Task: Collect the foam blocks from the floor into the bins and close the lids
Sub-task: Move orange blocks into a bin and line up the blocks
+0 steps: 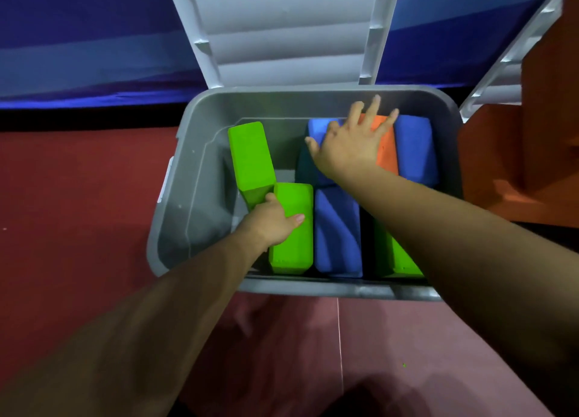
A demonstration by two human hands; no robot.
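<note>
While my left hand (pixel 272 220) curls round the near green block (pixel 293 250), thumb (pixel 296 218) across its top, a long blue block (pixel 336 234) lies just right of it inside the grey bin (pixel 191 197). Just beyond that hand a tilted green block (pixel 250 156) rests by the bin's left side. Farther off, my right hand (pixel 347 148) lies flat, fingers (pixel 372 114) spread wide, over a far blue block (pixel 318 128) and an orange block (pixel 387 151), with another blue block (pixel 415 148) just right of it and the open lid (pixel 282 40) standing up beyond that hand.

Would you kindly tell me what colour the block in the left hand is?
Bright green; the left hand grips the block inside the grey bin, head view.
</note>
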